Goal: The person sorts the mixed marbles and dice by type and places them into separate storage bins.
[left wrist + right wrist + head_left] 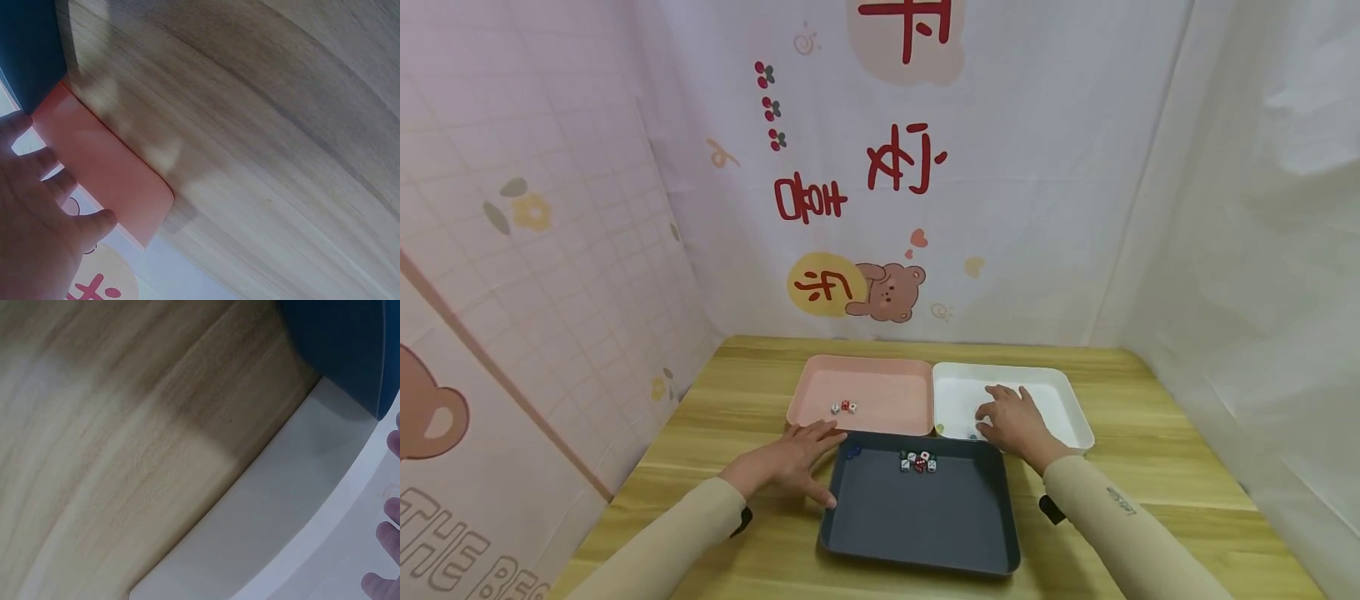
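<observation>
Left hand (792, 460) spread at the dark tray (925, 521); right hand (1017, 422), fingers parted, over the white tray (1060, 408). Apparent step: sorting dice (920, 465); next move likely calls for a precise pinch.

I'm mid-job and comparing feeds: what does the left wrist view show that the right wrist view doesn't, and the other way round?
Only the left wrist view shows the left hand, the pink tray and part of a red printed mark.

Only the right wrist view shows the right hand, cut off by the picture's edge, and the white tray's outer wall.

Both show part of the dark tray and the wooden tabletop.
</observation>
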### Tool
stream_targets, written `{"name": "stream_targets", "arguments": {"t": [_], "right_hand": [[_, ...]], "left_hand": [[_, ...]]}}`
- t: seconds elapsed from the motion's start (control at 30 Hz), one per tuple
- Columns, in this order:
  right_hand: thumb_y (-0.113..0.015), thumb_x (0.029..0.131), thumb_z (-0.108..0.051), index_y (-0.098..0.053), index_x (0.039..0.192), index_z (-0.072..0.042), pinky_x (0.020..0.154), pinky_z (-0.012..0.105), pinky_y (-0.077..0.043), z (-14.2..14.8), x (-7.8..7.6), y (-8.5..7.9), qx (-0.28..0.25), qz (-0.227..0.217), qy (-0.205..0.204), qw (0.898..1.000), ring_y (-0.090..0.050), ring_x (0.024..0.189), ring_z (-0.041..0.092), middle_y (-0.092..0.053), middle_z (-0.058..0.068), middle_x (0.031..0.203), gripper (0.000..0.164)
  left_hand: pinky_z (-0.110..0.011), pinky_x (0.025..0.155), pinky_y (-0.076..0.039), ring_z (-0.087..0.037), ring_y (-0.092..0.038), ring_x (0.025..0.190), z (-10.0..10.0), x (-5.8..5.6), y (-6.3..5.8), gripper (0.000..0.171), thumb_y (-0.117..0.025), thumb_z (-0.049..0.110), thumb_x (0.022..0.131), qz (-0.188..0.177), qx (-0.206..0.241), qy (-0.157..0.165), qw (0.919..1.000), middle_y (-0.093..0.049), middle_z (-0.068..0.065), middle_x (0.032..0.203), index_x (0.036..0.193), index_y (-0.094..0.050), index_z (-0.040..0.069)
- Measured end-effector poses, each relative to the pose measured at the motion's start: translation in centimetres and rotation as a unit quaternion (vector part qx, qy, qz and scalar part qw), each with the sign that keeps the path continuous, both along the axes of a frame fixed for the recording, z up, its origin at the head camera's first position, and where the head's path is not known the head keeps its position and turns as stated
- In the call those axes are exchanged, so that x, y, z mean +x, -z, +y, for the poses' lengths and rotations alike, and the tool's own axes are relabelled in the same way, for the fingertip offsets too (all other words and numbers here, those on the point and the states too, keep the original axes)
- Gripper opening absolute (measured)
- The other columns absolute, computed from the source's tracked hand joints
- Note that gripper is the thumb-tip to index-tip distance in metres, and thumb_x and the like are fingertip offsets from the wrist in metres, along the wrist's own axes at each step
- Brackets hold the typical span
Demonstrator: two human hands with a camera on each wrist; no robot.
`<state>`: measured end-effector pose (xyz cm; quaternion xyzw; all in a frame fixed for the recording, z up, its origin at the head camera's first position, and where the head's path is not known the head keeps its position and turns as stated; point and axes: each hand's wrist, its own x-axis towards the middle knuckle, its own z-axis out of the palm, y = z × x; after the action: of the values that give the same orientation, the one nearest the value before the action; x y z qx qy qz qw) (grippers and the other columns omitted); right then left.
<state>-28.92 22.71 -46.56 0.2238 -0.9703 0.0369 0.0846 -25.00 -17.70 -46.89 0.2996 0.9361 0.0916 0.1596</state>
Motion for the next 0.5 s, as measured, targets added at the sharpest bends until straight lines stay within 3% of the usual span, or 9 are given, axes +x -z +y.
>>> {"name": "stream_targets", "arguments": {"t": [0.5], "right_hand": [[-0.074, 0.088, -0.024, -0.078, 0.097, -0.017, 0.103, 0.068, -0.032, -1.1, 0.1, 0.5, 0.01, 0.009, -0.023, 1.0, -0.049, 0.127, 0.042, -0.058, 0.022, 0.133, 0.012]], "left_hand": [[-0.063, 0.115, -0.008, -0.036, -0.011, 0.15, -0.1, 0.2, 0.1, 0.109, -0.074, 0.067, 0.076, -0.003, 0.006, 0.005, 1.0, -0.013, -0.014, 0.164, 0.159, -0.025, 0.016]]}}
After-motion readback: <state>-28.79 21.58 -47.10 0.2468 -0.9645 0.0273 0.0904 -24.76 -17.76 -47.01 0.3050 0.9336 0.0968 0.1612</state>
